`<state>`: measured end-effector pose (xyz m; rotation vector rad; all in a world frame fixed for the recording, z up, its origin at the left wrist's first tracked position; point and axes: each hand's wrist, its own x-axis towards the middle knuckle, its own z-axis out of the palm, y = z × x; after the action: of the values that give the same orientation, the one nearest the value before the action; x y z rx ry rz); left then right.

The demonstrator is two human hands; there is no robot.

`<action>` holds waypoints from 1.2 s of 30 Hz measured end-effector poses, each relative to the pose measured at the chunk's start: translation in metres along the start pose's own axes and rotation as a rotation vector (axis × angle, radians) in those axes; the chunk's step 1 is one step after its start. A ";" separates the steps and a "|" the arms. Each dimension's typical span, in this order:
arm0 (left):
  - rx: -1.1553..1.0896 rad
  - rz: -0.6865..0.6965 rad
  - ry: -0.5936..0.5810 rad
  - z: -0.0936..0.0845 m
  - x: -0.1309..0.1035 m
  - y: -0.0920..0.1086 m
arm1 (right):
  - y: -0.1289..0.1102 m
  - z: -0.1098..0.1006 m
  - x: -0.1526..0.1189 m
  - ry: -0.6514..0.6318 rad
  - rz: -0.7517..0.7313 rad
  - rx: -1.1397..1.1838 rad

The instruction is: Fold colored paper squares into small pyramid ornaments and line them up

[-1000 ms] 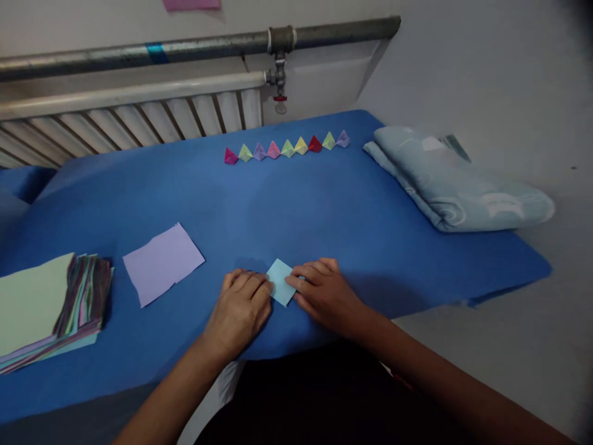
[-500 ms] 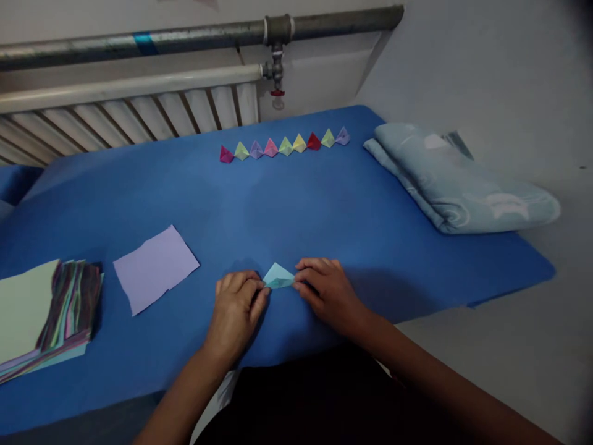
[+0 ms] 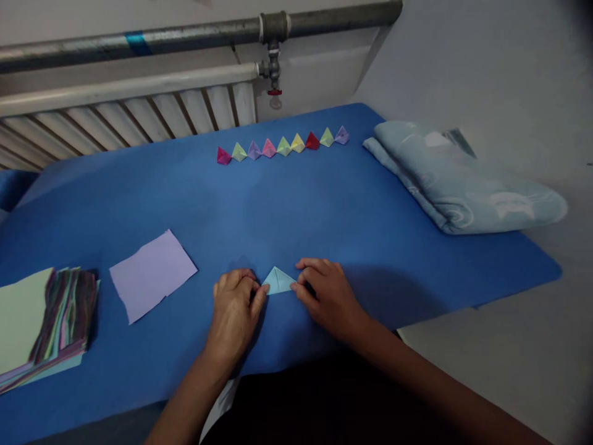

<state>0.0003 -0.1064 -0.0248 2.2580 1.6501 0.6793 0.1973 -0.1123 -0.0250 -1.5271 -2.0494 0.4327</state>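
A small light-blue folded paper [image 3: 278,281], triangular with a crease down its middle, lies between my hands near the front edge of the blue-covered table. My left hand [image 3: 235,309] pinches its left corner between thumb and fingers. At the right corner, my right hand [image 3: 328,298] grips it with thumb and fingertips. To the left of my left hand lies a single purple sheet of paper [image 3: 154,276] with uneven edges. Beyond my hands, a row of small folded paper pieces [image 3: 283,146] in several colours stretches across the back of the table.
A thick stack of coloured paper [image 3: 23,321] sits at the left. A folded grey-blue blanket [image 3: 463,185] rests at the right against the wall. Behind the table stand a white radiator [image 3: 130,117] and a metal pipe [image 3: 199,36] with a red-handled valve [image 3: 274,92].
The light-blue paper's upright inner fold now looks flattened into a plain triangle. Both hands keep hold of its corners. The whole view has shifted slightly.
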 end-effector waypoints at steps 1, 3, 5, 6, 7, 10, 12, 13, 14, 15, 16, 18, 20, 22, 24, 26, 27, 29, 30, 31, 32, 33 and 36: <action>0.011 0.006 0.002 0.000 0.001 0.000 | 0.000 0.000 0.000 0.006 -0.001 -0.005; 0.035 0.020 0.003 0.000 0.002 0.001 | -0.001 0.001 0.000 0.017 -0.004 -0.008; 0.064 0.027 -0.002 0.000 0.003 0.002 | -0.001 0.001 0.000 0.023 -0.003 -0.009; 0.081 0.025 -0.007 0.000 0.003 0.002 | -0.001 0.002 0.000 0.022 -0.002 -0.008; 0.100 0.021 -0.010 0.000 0.003 0.003 | -0.001 0.002 0.000 0.021 -0.002 -0.007; 0.150 0.025 0.003 0.001 0.002 0.004 | -0.001 0.002 0.000 0.018 -0.003 -0.016; 0.191 0.046 0.030 0.002 0.001 0.004 | -0.001 0.002 0.000 0.018 -0.008 -0.027; 0.216 0.058 0.046 0.003 0.000 0.004 | -0.001 0.002 0.000 0.022 -0.009 -0.033; 0.243 0.067 0.061 0.004 -0.001 0.004 | -0.001 0.002 0.000 0.025 -0.009 -0.037; 0.268 0.074 0.077 0.005 -0.001 0.004 | -0.001 0.002 0.000 0.027 -0.008 -0.037; 0.289 0.080 0.094 0.006 -0.001 0.004 | -0.001 0.002 0.000 0.027 -0.006 -0.036; 0.305 0.114 0.132 0.007 -0.002 0.004 | -0.001 0.002 0.000 0.017 0.004 -0.031; 0.283 0.214 0.140 0.007 -0.001 0.004 | -0.001 0.002 0.000 0.003 0.017 -0.027; 0.242 0.350 0.104 0.006 0.000 0.003 | -0.001 0.002 0.000 -0.003 0.028 -0.023; 0.209 0.457 0.050 0.004 0.001 0.002 | -0.002 0.002 0.000 0.001 0.028 -0.016; 0.203 0.507 0.021 0.002 0.000 0.001 | -0.002 0.002 0.000 0.001 0.027 -0.009; 0.207 0.520 0.013 0.001 0.000 0.001 | -0.002 0.002 0.001 -0.003 0.029 -0.011; 0.227 0.529 0.004 -0.001 -0.003 0.001 | -0.001 0.001 0.001 -0.010 0.043 -0.028; 0.239 0.528 0.001 -0.002 -0.004 0.001 | 0.001 0.000 0.001 -0.013 0.053 -0.043; 0.251 0.523 -0.004 -0.003 -0.006 0.002 | 0.003 -0.001 0.001 -0.013 0.065 -0.061; 0.262 0.517 -0.008 -0.003 -0.008 0.002 | 0.006 -0.003 0.000 -0.009 0.079 -0.080; 0.273 0.512 -0.013 -0.004 -0.009 0.002 | 0.008 -0.005 0.000 -0.003 0.091 -0.097; 0.298 0.511 -0.020 -0.004 -0.012 0.003 | 0.010 -0.012 -0.004 0.057 0.091 -0.125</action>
<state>-0.0021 -0.1192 -0.0223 2.9326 1.2299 0.5350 0.2135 -0.1136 -0.0216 -1.6918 -2.0015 0.2966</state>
